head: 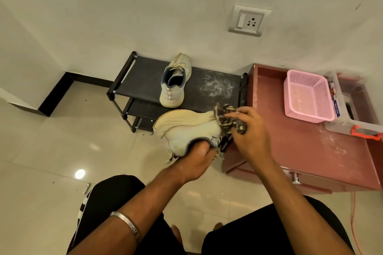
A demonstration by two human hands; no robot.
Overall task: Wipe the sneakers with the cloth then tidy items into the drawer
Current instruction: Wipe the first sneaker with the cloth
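Head view: sneaker (pixel 192 130) between both hands, seemingly.

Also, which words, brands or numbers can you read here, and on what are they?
Bangle: engraved marks, too blurred to read.
Packet beside the pink basket: printed label, too small to read.
Sneakers, cloth, socket: no text visible.

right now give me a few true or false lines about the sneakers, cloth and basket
1. The left hand holds a sneaker off the floor. True.
2. The right hand is empty. False: it grips the checked cloth against the sneaker.
3. The other sneaker lies on the floor. False: it stands on the black shoe rack.
4. The pink basket sits on the reddish cabinet. True.
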